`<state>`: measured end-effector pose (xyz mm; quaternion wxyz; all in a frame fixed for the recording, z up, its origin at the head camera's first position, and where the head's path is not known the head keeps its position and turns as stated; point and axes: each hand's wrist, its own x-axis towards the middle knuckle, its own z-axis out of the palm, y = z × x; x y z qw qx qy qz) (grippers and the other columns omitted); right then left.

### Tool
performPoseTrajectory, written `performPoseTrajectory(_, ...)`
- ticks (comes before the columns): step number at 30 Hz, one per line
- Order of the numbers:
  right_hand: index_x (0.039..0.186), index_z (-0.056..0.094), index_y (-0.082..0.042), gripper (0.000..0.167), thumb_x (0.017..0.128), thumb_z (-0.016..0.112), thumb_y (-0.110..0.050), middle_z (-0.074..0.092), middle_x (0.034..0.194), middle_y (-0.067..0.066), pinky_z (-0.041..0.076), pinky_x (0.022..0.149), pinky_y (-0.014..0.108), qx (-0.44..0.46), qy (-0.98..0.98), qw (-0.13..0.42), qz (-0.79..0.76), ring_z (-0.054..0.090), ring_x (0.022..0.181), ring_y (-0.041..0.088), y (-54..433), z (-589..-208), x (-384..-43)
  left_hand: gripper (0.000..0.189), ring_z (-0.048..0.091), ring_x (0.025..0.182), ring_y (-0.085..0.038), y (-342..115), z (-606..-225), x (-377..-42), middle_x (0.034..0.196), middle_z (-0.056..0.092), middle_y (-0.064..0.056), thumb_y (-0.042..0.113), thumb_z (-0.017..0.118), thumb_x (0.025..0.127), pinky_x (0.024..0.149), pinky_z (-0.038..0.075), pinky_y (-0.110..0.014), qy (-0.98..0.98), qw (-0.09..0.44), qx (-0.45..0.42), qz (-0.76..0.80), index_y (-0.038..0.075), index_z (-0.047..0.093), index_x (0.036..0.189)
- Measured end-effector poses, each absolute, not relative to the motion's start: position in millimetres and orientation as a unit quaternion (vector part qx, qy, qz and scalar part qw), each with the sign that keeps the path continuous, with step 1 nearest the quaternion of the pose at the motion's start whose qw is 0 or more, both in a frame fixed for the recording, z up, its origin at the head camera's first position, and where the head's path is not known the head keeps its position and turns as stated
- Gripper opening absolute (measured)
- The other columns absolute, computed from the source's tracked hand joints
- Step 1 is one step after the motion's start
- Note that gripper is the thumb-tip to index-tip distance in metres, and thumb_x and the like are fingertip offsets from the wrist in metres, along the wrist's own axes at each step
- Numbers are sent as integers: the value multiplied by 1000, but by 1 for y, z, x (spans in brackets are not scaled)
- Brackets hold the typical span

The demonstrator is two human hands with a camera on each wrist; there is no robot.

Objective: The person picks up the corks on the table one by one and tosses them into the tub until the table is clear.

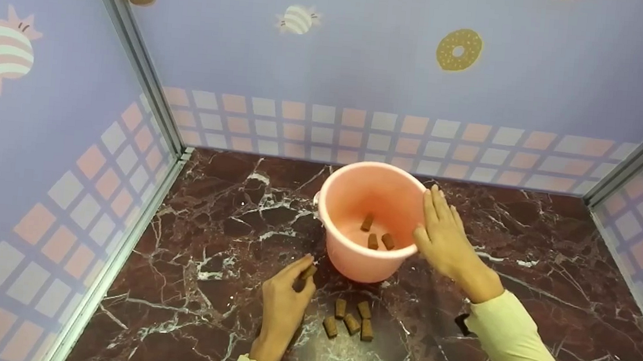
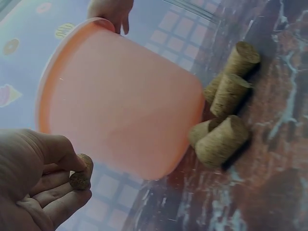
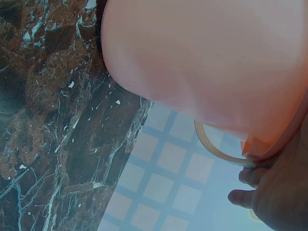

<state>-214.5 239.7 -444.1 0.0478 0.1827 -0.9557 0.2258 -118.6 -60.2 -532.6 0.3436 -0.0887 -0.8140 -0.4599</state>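
Observation:
My left hand [image 1: 284, 302] pinches a cork [image 2: 81, 179] between thumb and fingers, just left of the pink bucket [image 1: 358, 265] and below its rim. My right hand [image 1: 447, 238] rests at the right side of that rim, its fingers straight in the head view. Inside the bucket, three corks [image 1: 388, 241] lie on the bottom. Several more corks [image 1: 351, 323] lie in a loose cluster on the tabletop, in front of the bucket. A pale handle [image 3: 216, 151] curves from the bucket's side near my right hand in the right wrist view.
The dark red marbled tabletop [image 1: 223, 242] carries the bucket and corks. Behind it stands a lilac wall panel [image 1: 365, 79] with printed sweets and squares. Further panels close in the left and right sides, with a metal strip [image 1: 118, 244] along the left edge.

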Motion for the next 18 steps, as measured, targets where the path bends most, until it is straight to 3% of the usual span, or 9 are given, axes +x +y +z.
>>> performPoseTrajectory(12, 163, 9, 13, 72, 106, 41, -18, 2, 173, 30, 0, 129, 59, 179, -956, 47, 226, 3, 161, 43, 239, -443, -214, 42, 79, 96, -28, -64, -511, -123, 116, 77, -16, -22, 77, 76, 89, 61, -26, -788, 364, -100, -486, -6, 79, 114)
performPoseTrajectory(18, 163, 11, 14, 72, 106, 42, -17, 2, 173, 30, 0, 129, 60, 180, -957, 49, 222, 4, 161, 44, 239, -444, -214, 41, 79, 95, -30, -67, -497, -125, 118, 77, -17, -23, 76, 77, 83, 63, -29, -775, 365, -95, -507, -6, 78, 115)
